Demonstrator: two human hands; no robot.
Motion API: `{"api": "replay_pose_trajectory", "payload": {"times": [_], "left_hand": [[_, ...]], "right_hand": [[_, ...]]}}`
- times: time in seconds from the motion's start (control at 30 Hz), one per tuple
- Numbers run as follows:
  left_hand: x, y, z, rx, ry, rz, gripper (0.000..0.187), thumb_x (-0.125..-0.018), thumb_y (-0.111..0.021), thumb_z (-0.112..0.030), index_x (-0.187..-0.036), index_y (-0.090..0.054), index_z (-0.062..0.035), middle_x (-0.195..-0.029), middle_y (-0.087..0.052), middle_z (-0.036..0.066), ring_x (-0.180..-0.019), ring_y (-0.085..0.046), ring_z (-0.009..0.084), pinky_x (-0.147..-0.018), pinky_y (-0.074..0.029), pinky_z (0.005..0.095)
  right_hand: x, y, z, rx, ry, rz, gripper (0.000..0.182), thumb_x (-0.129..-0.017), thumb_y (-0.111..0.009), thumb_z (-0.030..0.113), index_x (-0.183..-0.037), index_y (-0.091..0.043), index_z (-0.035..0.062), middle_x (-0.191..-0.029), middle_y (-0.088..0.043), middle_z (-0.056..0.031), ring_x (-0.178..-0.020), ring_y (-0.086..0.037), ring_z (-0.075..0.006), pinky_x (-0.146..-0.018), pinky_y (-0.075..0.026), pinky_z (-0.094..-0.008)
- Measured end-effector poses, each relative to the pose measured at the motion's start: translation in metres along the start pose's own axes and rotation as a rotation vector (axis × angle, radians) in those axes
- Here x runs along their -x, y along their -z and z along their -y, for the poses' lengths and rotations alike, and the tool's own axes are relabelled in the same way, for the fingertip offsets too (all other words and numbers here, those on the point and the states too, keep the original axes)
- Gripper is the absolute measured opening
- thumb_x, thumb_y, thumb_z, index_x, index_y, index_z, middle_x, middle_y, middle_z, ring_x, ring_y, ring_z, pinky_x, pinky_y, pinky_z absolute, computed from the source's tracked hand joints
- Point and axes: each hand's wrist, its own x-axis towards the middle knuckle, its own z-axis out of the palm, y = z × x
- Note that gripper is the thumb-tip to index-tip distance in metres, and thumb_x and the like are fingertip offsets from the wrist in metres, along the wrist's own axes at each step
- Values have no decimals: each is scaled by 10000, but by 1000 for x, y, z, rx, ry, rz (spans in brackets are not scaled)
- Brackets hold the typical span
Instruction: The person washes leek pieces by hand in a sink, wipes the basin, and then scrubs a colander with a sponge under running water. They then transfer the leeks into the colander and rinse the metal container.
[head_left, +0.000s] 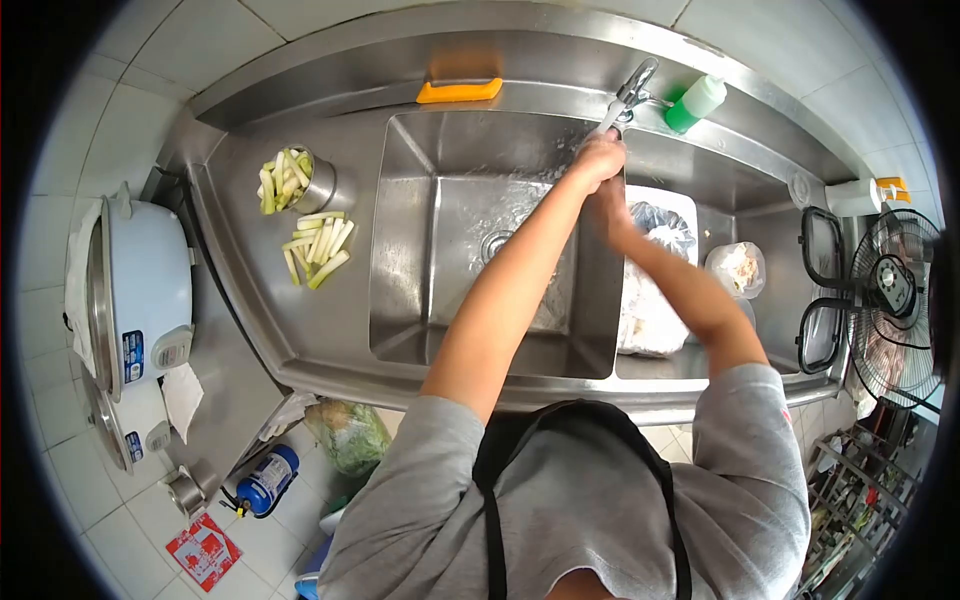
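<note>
My left hand (pixel 599 160) and my right hand (pixel 609 205) are close together, touching or overlapping, under the metal faucet (pixel 634 84). A stream of water (pixel 607 118) falls onto them, and splashes spread into the steel sink basin (pixel 405 230). My left hand lies in front of the fingers of my right hand. The fingers of both hands are mostly hidden, so I cannot make out anything in them. Just right of the hands, a white plastic bag (pixel 652 310) sits in the second basin. A bottle of green liquid (pixel 695 104) stands beside the faucet.
On the left counter are a metal pot (pixel 320 183) of pale green vegetable sticks and a loose pile of sticks (pixel 320 245). An orange-yellow handle (pixel 459 91) lies behind the sink. A plastic tub (pixel 736 270) is right; a fan (pixel 893 300) stands beyond. Rice cookers (pixel 150 290) are left.
</note>
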Motion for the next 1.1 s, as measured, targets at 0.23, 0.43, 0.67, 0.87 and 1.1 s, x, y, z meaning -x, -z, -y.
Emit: {"api": "replay_pose_trajectory", "payload": {"times": [0.23,0.43,0.67,0.87,1.1], "left_hand": [[23,48,36,-386,-1,150,357,-829,-435,-333,-992,-542,-33,-722,-537,31,-666,-475,138,-624,-392,293],[67,48,81,43,590,-137,477,-834,-392,-391,-1132,-418,-18,-1097,-487,150,-1024,-455,245,-849,-356,409],[8,37,33,-214,121,-66,371,-806,-385,-197,-1131,-425,-23,-1100,-459,192,-1038,-442,263,-819,-389,363],[-7,98,-1,-519,-91,-65,376,-816,-429,-196,-1161,-421,-46,-1090,-499,166,-1013,-475,246,-836,-382,319],[53,217,-48,-625,-74,-23,380,-841,-411,-205,-1179,-406,-34,-1171,-451,121,-1083,-416,202,-885,-328,282]], "right_hand": [[106,65,101,-1142,391,656,261,-769,-470,275,-906,-616,107,-865,-609,-61,-916,-538,-218,-703,-434,-371],[-34,45,-13,-2045,-820,855,419,-760,-460,403,-918,-559,29,-788,-590,-98,-667,-578,-234,-600,-466,-359],[-76,8,-30,-3649,-373,448,357,-824,-407,399,-874,-532,68,-824,-581,-88,-726,-572,-219,-611,-490,-381],[-136,24,-19,-3472,-449,-128,196,-797,-493,185,-940,-506,51,-856,-558,-91,-747,-554,-196,-594,-462,-310],[-247,153,96,-1677,-523,-21,288,-759,-463,273,-704,-586,19,-690,-591,-150,-595,-575,-224,-518,-441,-333]]}}
